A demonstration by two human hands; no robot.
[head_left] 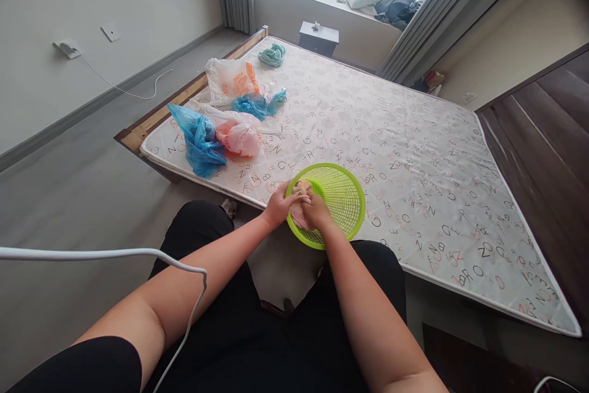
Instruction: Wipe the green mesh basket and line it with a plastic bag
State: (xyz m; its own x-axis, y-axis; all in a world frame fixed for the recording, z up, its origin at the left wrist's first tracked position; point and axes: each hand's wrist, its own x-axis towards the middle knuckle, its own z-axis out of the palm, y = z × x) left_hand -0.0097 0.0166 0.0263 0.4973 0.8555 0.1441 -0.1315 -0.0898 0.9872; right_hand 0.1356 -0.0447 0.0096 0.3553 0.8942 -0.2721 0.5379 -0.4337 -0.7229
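A lime-green plastic mesh basket [352,197] sits tilted at the near edge of the mattress, between my knees. Over its left side, a pinkish cloth [299,216] with a beige part is bunched up. My left hand [278,204] is closed on the cloth at the basket's left rim; whether it also grips the rim I cannot tell. Close beside it, my right hand [316,210] reaches over the near rim with its fingers wrapped round the same cloth. Part of the cloth is hidden behind my fingers.
A letter-printed mattress [414,197] lies on a wooden bed frame. Blue plastic bags [202,141], a pink-and-white bag [239,135] and a teal cloth bundle [272,55] are on its left side. A white cable [115,253] crosses my left arm.
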